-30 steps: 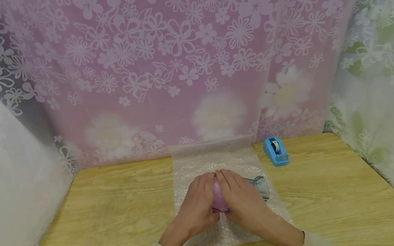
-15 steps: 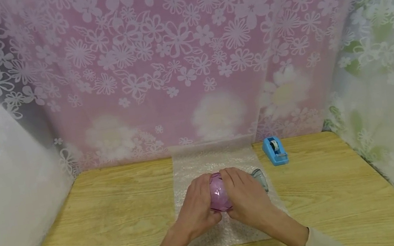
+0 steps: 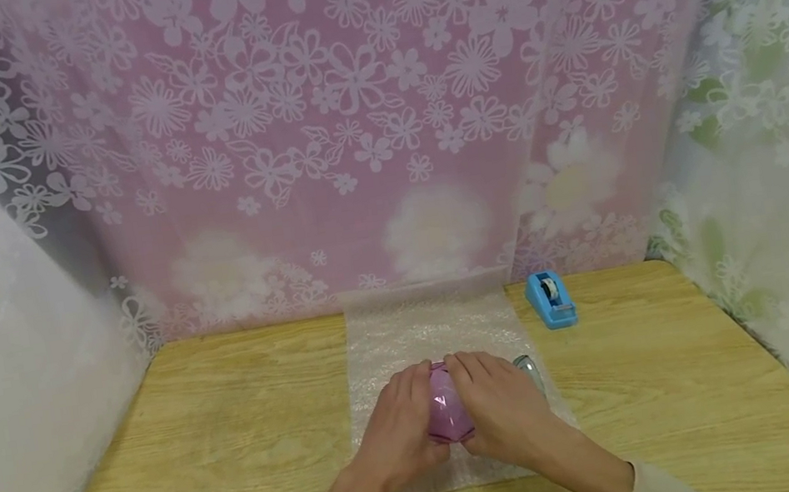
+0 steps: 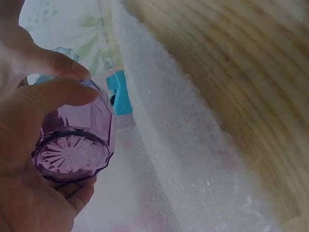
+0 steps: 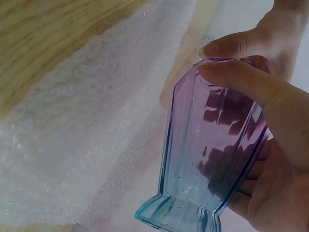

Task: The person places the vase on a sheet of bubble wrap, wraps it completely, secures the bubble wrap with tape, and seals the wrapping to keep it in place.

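Note:
A faceted glass vase (image 3: 448,413), purple at its base and fading to blue at its flared mouth (image 5: 166,210), is held by both hands over a sheet of bubble wrap (image 3: 385,340). My left hand (image 3: 399,426) grips the purple base end; the left wrist view shows the ridged bottom (image 4: 72,154) between its thumb and fingers. Around the vase's body curls my right hand (image 3: 507,411), thumb on one side and fingers on the other. In the head view the right hand hides most of the body, and only part of the mouth shows past it.
A blue tape dispenser (image 3: 551,300) stands at the back right of the wooden table (image 3: 252,417), beside the bubble wrap. Flowered sheets hang behind the table (image 3: 317,122) and along both sides.
Both hands have shifted slightly toward the person with the vase. More of the purple base faces the head camera now, and less of the flared mouth shows past the right hand.

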`<move>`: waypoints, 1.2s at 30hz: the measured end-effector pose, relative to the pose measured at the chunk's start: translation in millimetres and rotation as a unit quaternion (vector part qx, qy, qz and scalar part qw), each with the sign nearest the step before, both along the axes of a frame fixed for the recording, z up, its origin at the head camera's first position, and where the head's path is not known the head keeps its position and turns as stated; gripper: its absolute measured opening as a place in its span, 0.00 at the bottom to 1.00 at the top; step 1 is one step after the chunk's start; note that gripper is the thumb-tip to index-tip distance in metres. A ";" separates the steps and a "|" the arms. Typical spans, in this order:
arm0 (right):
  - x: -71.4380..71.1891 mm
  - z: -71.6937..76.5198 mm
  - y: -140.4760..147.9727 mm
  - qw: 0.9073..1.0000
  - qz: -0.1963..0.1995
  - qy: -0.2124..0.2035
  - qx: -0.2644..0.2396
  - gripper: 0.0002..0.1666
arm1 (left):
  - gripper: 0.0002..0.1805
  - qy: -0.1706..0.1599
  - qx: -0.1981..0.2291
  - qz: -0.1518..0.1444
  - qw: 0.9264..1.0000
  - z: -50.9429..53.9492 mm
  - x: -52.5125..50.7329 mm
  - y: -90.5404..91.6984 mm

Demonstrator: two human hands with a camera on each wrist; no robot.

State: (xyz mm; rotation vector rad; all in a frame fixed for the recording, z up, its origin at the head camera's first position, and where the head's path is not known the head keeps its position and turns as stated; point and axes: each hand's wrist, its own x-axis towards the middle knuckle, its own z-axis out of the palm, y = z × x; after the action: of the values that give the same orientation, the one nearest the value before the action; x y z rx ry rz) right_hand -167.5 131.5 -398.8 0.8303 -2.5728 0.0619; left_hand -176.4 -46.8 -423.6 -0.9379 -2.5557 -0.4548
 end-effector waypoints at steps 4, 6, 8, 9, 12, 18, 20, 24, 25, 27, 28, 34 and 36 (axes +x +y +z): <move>5.0 -2.8 2.7 1.000 -0.001 -0.019 0.005 0.54 | 0.52 -0.012 -0.016 -0.007 1.000 -3.8 3.6 1.1; 7.5 -4.1 3.3 1.000 -0.001 -0.028 0.007 0.54 | 0.51 -0.014 -0.028 -0.009 0.999 -5.4 5.4 1.5; 9.7 -4.9 3.1 0.999 0.000 -0.038 0.007 0.55 | 0.51 -0.017 -0.039 -0.012 0.999 -6.3 7.4 1.4; 10.6 -5.6 2.9 0.999 0.000 -0.043 0.006 0.55 | 0.51 -0.019 -0.044 -0.012 0.999 -6.7 8.4 1.3; 13.5 -7.6 1.9 0.998 0.003 -0.058 0.002 0.56 | 0.51 -0.030 -0.056 -0.014 0.998 -8.4 11.8 0.3; 20.0 -12.1 0.5 0.996 0.005 -0.094 0.001 0.58 | 0.53 -0.050 -0.062 -0.030 0.996 -11.2 19.0 -2.7; 21.5 -13.4 0.0 0.995 0.005 -0.101 0.003 0.58 | 0.52 -0.054 -0.068 -0.033 0.996 -12.2 20.7 -3.8; 22.8 -14.6 -0.8 0.993 0.002 -0.115 0.010 0.56 | 0.50 -0.057 -0.085 -0.034 0.994 -14.0 21.4 -5.6; 23.0 -14.7 -1.0 0.993 0.002 -0.120 0.012 0.56 | 0.50 -0.058 -0.088 -0.033 0.994 -14.4 21.3 -5.9; 23.2 -15.1 -1.3 0.991 0.000 -0.130 0.016 0.56 | 0.50 -0.058 -0.092 -0.034 0.993 -15.4 21.2 -6.4; 23.3 -15.4 -1.4 0.991 -0.001 -0.134 0.017 0.56 | 0.51 -0.057 -0.094 -0.035 0.993 -16.1 21.2 -6.5; 22.7 -18.0 -1.4 0.990 0.000 -0.138 0.015 0.57 | 0.52 -0.053 -0.098 -0.030 0.993 -19.1 21.0 -6.5; 22.1 -19.2 -0.8 0.991 0.004 -0.135 0.012 0.57 | 0.52 -0.054 -0.098 -0.026 0.993 -19.3 20.9 -6.0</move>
State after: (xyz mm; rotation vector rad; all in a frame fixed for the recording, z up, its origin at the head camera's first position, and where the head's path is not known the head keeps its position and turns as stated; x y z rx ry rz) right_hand -145.4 130.7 -418.0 0.8938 -2.8281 0.1554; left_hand -155.5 -52.8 -442.9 -1.0786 -2.7169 -0.2784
